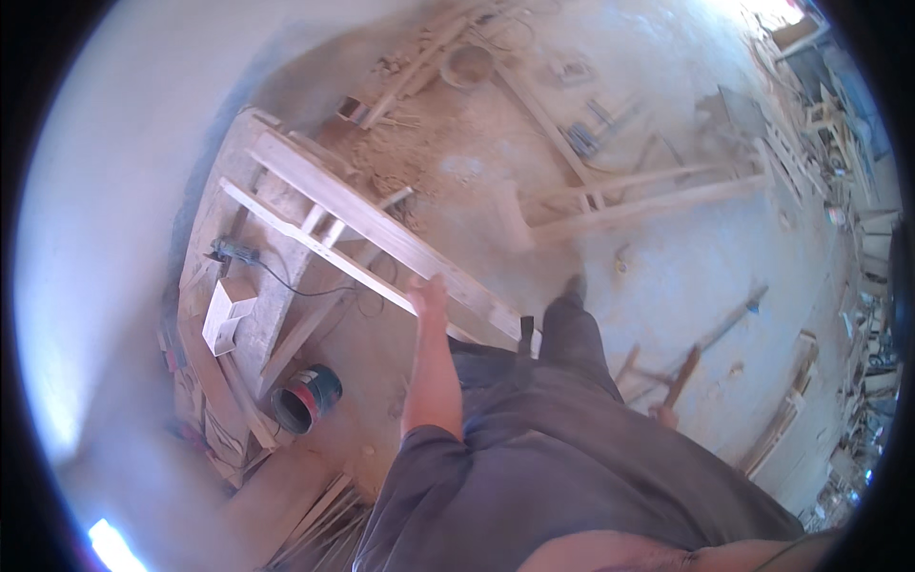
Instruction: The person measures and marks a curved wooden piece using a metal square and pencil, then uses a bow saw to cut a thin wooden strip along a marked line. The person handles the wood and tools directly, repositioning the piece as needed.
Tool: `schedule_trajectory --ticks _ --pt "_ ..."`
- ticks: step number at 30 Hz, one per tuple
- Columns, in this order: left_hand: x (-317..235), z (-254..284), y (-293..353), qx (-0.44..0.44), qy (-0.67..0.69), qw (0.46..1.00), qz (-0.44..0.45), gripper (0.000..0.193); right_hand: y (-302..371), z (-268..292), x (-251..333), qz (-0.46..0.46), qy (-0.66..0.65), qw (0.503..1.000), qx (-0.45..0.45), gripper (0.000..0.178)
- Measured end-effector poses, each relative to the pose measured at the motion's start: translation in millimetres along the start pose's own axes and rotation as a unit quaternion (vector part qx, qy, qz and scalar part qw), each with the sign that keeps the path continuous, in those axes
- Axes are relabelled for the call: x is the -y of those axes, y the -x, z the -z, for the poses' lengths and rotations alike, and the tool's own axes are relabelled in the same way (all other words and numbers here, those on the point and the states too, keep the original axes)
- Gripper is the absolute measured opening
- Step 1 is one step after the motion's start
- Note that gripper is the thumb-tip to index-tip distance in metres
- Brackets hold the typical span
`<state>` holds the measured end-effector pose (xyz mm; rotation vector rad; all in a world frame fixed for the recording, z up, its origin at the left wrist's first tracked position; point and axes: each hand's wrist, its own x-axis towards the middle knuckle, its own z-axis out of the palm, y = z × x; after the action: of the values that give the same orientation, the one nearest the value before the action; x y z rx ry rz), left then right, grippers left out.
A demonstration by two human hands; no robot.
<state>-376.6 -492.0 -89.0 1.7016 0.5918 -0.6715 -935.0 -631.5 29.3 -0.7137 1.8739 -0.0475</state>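
Note:
My left hand (428, 294) is closed around the narrow rail of a pale wooden frame (357, 207). The frame has a wide plank and a thinner rail, joined by short crosspieces. Its far end lies over a dusty workbench (272, 324), and its near end reaches my legs. Lower right of my body, my right hand (664, 416) is mostly hidden by my shirt. It grips a short brown wooden stick (682, 375), whose lower end I cannot see.
On the bench are a corded power tool (233, 251) and a white box (230, 307). A dark red and green can (307, 397) lies tipped beside it. Another wooden frame (648, 202) stands ahead on the dusty floor. Timber and clutter (858, 286) line the right side.

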Motion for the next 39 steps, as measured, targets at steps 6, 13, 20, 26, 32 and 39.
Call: schedule_trajectory --ticks 6,13,20,26,32,39 --pt "-66.3 -23.5 42.3 -0.021 -0.057 0.974 -0.216 0.069 -67.9 63.3 43.1 0.181 0.148 0.972 0.018 0.013" --pt "-103.5 1.1 21.6 -0.041 -0.037 0.975 -0.213 0.081 -162.2 73.4 99.3 0.342 0.196 0.919 -0.014 0.018" --pt "88.2 134.8 83.2 -0.257 -0.279 0.894 -0.240 0.040 -78.7 17.0 260.9 0.155 0.119 0.976 0.091 0.011" --pt "212.8 94.3 157.2 -0.194 0.027 0.972 0.131 0.015 -78.3 -39.9 310.9 0.263 0.170 0.944 0.109 0.015" --pt "109.0 58.9 76.8 -0.251 -0.086 0.964 -0.006 0.022 -10.2 -139.6 369.5 0.310 0.137 0.930 0.142 0.017" --pt "-166.6 28.1 -132.0 -0.319 -0.141 0.918 -0.191 0.079 26.5 -301.2 437.7 0.397 0.159 0.896 0.123 0.015"
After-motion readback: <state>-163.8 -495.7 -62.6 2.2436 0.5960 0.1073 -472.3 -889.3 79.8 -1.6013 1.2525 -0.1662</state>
